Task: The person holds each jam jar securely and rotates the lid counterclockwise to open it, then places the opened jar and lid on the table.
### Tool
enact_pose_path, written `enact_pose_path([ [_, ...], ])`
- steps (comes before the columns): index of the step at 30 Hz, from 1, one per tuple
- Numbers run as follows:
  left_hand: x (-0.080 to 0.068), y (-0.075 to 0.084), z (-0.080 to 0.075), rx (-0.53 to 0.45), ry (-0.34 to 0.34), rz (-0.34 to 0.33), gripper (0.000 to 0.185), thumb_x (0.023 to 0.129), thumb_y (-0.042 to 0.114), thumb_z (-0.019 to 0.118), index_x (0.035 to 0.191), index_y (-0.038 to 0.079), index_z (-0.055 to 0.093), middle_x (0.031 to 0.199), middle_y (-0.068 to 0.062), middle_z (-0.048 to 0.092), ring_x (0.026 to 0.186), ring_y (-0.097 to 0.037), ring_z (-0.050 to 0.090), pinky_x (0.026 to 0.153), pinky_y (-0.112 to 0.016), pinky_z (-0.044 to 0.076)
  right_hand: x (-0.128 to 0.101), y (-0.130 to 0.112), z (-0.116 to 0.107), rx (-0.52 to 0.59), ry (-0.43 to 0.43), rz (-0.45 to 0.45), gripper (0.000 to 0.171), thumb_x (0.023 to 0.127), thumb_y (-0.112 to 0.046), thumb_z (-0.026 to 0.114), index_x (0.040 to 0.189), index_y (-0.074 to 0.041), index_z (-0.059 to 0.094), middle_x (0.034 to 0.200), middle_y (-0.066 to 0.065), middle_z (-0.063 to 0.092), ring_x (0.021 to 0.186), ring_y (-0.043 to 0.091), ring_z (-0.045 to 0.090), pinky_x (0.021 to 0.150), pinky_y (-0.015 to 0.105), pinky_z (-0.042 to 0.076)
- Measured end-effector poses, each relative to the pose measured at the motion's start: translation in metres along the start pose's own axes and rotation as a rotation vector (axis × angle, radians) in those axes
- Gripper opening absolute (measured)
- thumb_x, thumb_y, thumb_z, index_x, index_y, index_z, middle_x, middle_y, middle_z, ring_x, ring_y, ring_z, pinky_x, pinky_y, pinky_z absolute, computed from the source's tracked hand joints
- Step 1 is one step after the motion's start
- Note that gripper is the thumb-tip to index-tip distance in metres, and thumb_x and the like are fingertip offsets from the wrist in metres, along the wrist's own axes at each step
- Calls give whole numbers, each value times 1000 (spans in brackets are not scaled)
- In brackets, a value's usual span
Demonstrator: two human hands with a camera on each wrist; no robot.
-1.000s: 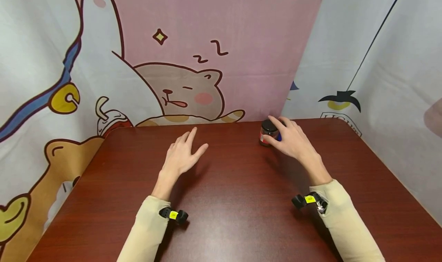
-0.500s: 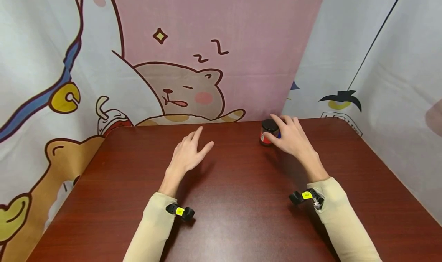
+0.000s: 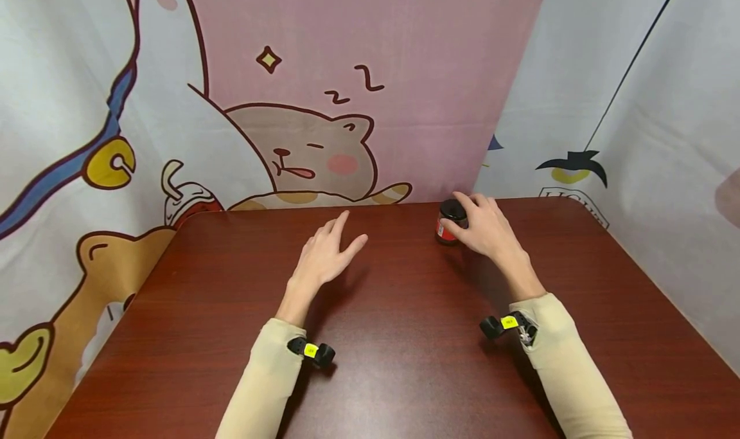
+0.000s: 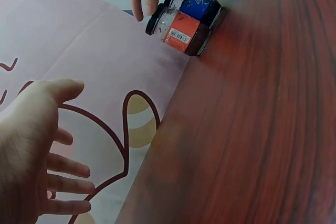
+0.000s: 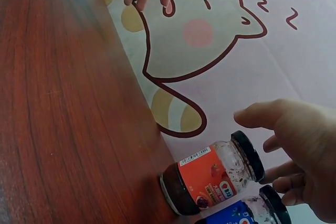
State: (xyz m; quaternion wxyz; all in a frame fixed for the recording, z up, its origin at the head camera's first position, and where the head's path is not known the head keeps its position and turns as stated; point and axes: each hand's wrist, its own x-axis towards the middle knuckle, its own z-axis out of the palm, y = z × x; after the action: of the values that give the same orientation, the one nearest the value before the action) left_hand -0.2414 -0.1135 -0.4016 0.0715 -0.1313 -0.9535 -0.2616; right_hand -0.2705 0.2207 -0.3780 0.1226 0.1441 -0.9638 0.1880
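Observation:
Two glass jars with black lids stand side by side near the table's far edge: a jar with a red label (image 3: pixel 448 228) and a jar with a blue label (image 4: pixel 198 4). In the head view the blue-labelled one is hidden behind my right hand (image 3: pixel 488 230). That hand reaches over the jars, thumb apart from the red-labelled jar's lid and fingertips close to both lids in the right wrist view. My left hand (image 3: pixel 324 252) hovers above the table to the left of the jars, fingers extended, thumb spread, holding nothing.
The dark red wooden table (image 3: pixel 381 336) ends at a cloth backdrop (image 3: pixel 439 92) printed with cartoon animals, close behind the jars. A wrist camera on a black strap (image 3: pixel 312 351) sits on the left sleeve, another black wrist camera (image 3: pixel 500 324) on the right.
My left hand has drifted right across the table, toward the jars. My right hand has shifted only slightly around the jar tops, and the jars stay where they were.

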Motion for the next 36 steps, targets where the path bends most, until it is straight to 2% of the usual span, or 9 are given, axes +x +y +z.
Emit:
enact_pose_path([
  [10,4,11,8,-37,-23,8,80,98,65,45,159,16,30,153,-21,43,138,-39,44,110,-56,35,3,-1,0,-13,-25,45,70,97,-44,64,148,-1,45,132,31,50,122,47,44,97,61,42],
  [20,10,22,18,-72,-52,23,81,98,64,47,159,15,29,152,-20,44,138,-37,44,110,-55,36,8,1,5,-19,9,53,68,94,-45,66,143,0,50,127,31,52,116,45,46,92,60,44],
  [36,18,43,34,-92,-105,48,82,97,65,49,159,15,29,153,-19,44,137,-35,45,108,-53,39,7,-1,8,-47,-9,66,73,95,-50,64,143,2,48,123,31,51,111,44,46,88,59,45],
])
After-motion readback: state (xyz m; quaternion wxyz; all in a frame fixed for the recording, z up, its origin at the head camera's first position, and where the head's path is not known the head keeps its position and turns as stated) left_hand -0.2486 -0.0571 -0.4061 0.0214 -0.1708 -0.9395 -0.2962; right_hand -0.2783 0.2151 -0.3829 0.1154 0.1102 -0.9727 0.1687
